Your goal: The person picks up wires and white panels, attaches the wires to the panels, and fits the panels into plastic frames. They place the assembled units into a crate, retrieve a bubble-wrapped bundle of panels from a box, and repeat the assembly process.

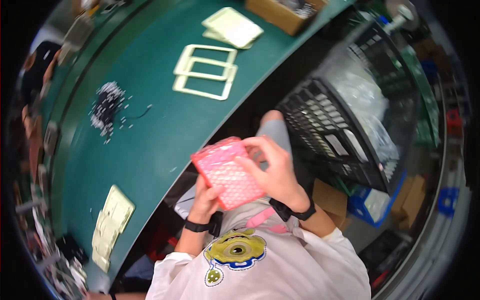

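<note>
A pink bubble-wrap bag (231, 172) is held up in front of my lap, just off the table's edge. My left hand (204, 201) grips it at the lower left, with the thumb across the front and the other fingers hidden behind. At the upper right edge of the bag, my right hand (270, 167) is closed on it with bent fingers; some fingertips are hidden. Whether anything is inside the bag I cannot tell.
On the green table (155, 145) lie cream rectangular frames (226, 90), cream flat panels (235, 27), more cream plastic parts (112, 220) and a heap of small connectors with dark wires (107, 107). A black crate (320, 125) with clear plastic bags stands to the right. Another person (42, 65) is at the far left.
</note>
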`<action>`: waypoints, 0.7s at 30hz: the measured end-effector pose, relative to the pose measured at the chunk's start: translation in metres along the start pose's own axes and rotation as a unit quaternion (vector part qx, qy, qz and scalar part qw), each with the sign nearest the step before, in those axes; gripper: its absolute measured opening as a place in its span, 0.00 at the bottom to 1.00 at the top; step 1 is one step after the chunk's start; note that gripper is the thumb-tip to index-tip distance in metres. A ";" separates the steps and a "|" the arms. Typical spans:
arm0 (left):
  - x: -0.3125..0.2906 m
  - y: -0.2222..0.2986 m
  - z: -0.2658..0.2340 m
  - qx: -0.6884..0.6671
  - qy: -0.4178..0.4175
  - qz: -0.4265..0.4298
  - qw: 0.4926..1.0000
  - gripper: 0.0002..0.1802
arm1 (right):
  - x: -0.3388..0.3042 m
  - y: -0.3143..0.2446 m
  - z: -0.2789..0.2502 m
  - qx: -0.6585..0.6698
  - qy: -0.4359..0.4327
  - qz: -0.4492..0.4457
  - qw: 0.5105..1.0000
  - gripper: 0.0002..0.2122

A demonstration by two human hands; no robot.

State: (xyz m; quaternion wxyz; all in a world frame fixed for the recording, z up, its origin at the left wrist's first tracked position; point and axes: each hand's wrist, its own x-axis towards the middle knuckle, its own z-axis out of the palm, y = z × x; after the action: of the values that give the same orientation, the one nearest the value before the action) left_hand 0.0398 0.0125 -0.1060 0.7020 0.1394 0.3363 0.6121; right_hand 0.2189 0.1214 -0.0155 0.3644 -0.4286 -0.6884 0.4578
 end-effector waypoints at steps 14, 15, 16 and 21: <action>0.027 -0.054 0.000 0.016 -0.066 -0.197 0.978 0.46 | -0.170 0.216 -0.140 0.019 0.433 0.255 0.865 0.22; 0.030 -0.057 0.003 0.037 -0.062 -0.200 0.977 0.46 | -0.207 0.274 -0.167 -0.140 0.521 0.255 0.803 0.28; 0.033 -0.061 0.005 0.057 -0.054 -0.198 0.977 0.45 | -0.229 0.306 -0.187 -0.292 0.583 0.252 0.715 0.35; 0.043 -0.065 -0.023 0.128 -0.032 -0.186 0.974 0.45 | -0.240 0.294 -0.192 -0.067 0.587 0.339 0.732 0.46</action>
State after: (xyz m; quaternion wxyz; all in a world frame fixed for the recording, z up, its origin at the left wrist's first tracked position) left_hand 0.0757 0.0345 -0.1755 0.7899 0.1828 0.4096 0.4182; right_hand 0.5540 0.0238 -0.2584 0.4870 -0.8403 -0.1757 0.1609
